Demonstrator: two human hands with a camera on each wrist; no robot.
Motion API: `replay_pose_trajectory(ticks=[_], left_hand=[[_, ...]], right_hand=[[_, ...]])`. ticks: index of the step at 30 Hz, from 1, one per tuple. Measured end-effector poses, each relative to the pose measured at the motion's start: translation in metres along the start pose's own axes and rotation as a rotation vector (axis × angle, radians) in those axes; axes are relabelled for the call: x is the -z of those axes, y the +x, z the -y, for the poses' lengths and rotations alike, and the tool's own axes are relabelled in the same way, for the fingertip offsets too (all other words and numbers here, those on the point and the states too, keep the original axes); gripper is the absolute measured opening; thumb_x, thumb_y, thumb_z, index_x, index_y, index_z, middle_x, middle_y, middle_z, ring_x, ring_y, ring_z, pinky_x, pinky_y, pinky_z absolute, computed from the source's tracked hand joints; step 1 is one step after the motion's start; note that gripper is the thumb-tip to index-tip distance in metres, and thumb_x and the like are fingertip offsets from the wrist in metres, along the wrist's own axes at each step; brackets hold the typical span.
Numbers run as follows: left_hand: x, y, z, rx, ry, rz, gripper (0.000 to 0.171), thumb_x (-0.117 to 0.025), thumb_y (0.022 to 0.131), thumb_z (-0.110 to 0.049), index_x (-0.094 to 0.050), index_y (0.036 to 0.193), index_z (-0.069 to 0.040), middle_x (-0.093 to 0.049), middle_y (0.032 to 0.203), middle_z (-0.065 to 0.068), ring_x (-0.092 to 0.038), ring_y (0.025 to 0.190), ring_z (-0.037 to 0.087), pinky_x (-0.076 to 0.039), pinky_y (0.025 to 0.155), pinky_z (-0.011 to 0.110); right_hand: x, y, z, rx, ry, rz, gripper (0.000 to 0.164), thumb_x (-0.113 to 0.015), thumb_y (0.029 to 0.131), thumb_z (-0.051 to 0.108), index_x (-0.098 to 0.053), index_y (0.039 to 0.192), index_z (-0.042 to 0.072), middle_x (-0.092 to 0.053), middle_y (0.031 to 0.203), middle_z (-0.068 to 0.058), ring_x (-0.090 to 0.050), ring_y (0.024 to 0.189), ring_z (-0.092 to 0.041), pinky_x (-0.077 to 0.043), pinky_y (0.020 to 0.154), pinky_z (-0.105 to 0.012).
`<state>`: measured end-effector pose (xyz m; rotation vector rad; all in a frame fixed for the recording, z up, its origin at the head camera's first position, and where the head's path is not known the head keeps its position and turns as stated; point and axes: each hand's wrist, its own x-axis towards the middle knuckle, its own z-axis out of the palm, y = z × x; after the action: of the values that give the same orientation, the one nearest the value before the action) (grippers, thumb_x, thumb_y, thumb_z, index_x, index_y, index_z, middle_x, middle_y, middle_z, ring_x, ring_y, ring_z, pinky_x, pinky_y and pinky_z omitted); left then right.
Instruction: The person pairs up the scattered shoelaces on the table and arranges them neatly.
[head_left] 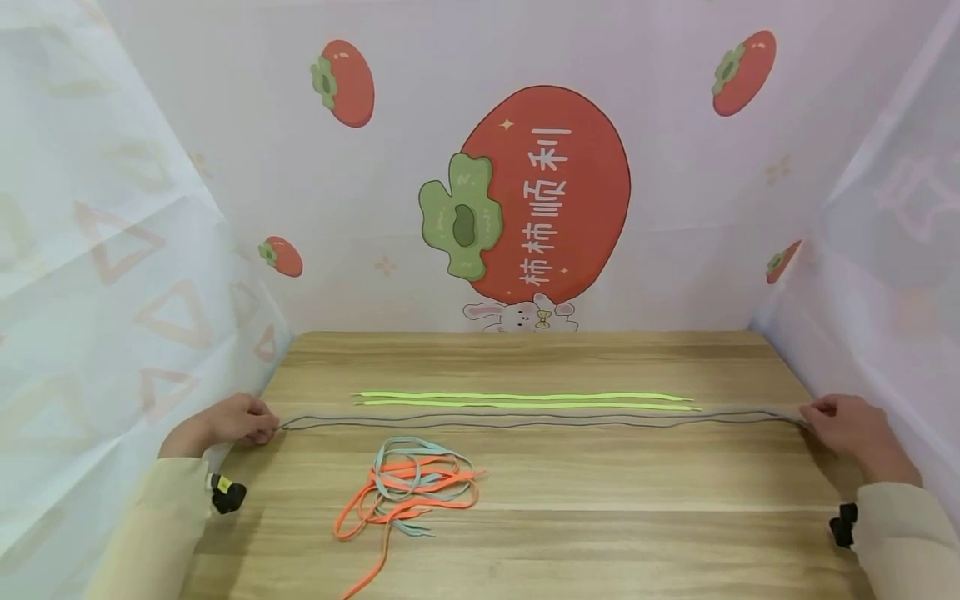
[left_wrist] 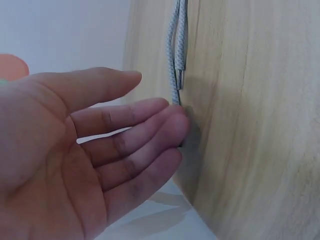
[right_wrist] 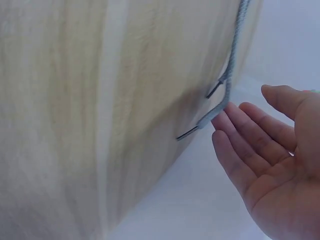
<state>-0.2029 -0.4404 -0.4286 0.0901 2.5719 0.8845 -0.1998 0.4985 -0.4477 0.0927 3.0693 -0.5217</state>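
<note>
Two grey laces (head_left: 480, 427) stretch nearly straight, side by side, across the wooden table in the head view. At their left end is my left hand (head_left: 240, 419); in the left wrist view its fingers touch or cover the end of one lace (left_wrist: 172, 55), with the thumb apart. The other lace's metal tip lies just beyond the fingertips. My right hand (head_left: 847, 429) is at the right end. In the right wrist view its extended fingers touch the lace (right_wrist: 231, 60) near the two dark tips, its thumb raised away.
Two yellow-green laces (head_left: 525, 396) lie straight just behind the grey ones. Nearer the front, a loose tangle of orange laces (head_left: 360, 527) and light blue laces (head_left: 408, 528) lies left of centre. A printed cloth (head_left: 675, 208) rises behind the table (head_left: 637, 508) and along both sides.
</note>
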Motion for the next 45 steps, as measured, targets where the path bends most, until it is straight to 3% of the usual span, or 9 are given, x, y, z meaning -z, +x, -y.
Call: replay_pose_trajectory(ticks=[8, 13, 18, 26, 31, 36, 45], left_hand=[[-0.008, -0.011, -0.027, -0.107, 0.182, -0.038, 0.025, -0.062, 0.105, -0.017, -0.075, 0.098, 0.003, -0.071, 0.086, 0.006, -0.059, 0.079, 0.014, -0.05, 0.069, 0.029], [-0.019, -0.016, -0.057, -0.19, 0.234, -0.038, 0.022, -0.065, 0.104, -0.02, -0.077, 0.103, -0.001, -0.073, 0.092, 0.005, -0.06, 0.08, 0.012, -0.05, 0.07, 0.031], [-0.032, -0.017, -0.091, -0.278, 0.265, -0.023, 0.02, -0.069, 0.103, -0.022, -0.077, 0.107, -0.005, -0.077, 0.102, 0.002, -0.069, 0.09, 0.014, -0.056, 0.076, 0.034], [-0.066, -0.017, -0.144, -0.456, 0.248, 0.076, 0.025, -0.069, 0.104, -0.025, -0.075, 0.114, -0.003, -0.077, 0.107, 0.003, -0.073, 0.095, 0.012, -0.06, 0.08, 0.03], [-0.092, -0.014, -0.171, -0.522, 0.275, 0.141, 0.023, -0.068, 0.104, -0.021, -0.074, 0.116, -0.003, -0.077, 0.107, 0.003, -0.073, 0.095, 0.012, -0.061, 0.083, 0.031], [-0.117, -0.008, -0.189, -0.564, 0.299, 0.182, 0.011, -0.068, 0.103, -0.013, -0.073, 0.108, -0.005, -0.074, 0.1, -0.002, -0.069, 0.092, 0.005, -0.06, 0.082, 0.028], [-0.152, 0.005, -0.202, -0.659, 0.349, 0.142, 0.008, -0.072, 0.099, -0.011, -0.074, 0.104, -0.006, -0.075, 0.095, -0.002, -0.065, 0.084, -0.001, -0.058, 0.077, 0.022]], right_hand=[[0.008, 0.0, 0.031, 0.077, 0.018, 0.024, 0.054, -0.052, 0.11, 0.032, -0.06, 0.126, -0.019, -0.064, 0.122, -0.042, -0.061, 0.108, -0.059, -0.054, 0.084, -0.062], [0.007, 0.002, 0.06, 0.148, 0.016, 0.048, 0.049, -0.057, 0.109, 0.029, -0.064, 0.124, -0.017, -0.069, 0.116, -0.037, -0.064, 0.107, -0.056, -0.055, 0.084, -0.061], [0.002, 0.003, 0.095, 0.26, 0.026, 0.078, 0.036, -0.066, 0.105, 0.022, -0.071, 0.116, -0.012, -0.077, 0.105, -0.024, -0.071, 0.1, -0.045, -0.059, 0.083, -0.056], [-0.008, -0.008, 0.162, 0.4, 0.044, 0.16, 0.033, -0.072, 0.102, 0.027, -0.074, 0.116, -0.003, -0.079, 0.102, -0.007, -0.074, 0.093, -0.022, -0.059, 0.079, -0.04], [-0.017, -0.016, 0.203, 0.481, 0.068, 0.213, 0.036, -0.072, 0.102, 0.031, -0.073, 0.121, 0.001, -0.078, 0.105, -0.001, -0.072, 0.093, -0.014, -0.059, 0.077, -0.035], [-0.031, -0.023, 0.242, 0.562, 0.1, 0.269, 0.032, -0.072, 0.102, 0.029, -0.074, 0.121, 0.003, -0.078, 0.105, 0.003, -0.072, 0.094, -0.01, -0.061, 0.079, -0.032], [-0.064, -0.029, 0.302, 0.725, 0.163, 0.383, 0.02, -0.072, 0.101, 0.019, -0.075, 0.117, 0.006, -0.074, 0.101, 0.006, -0.066, 0.091, -0.002, -0.059, 0.079, -0.026]])
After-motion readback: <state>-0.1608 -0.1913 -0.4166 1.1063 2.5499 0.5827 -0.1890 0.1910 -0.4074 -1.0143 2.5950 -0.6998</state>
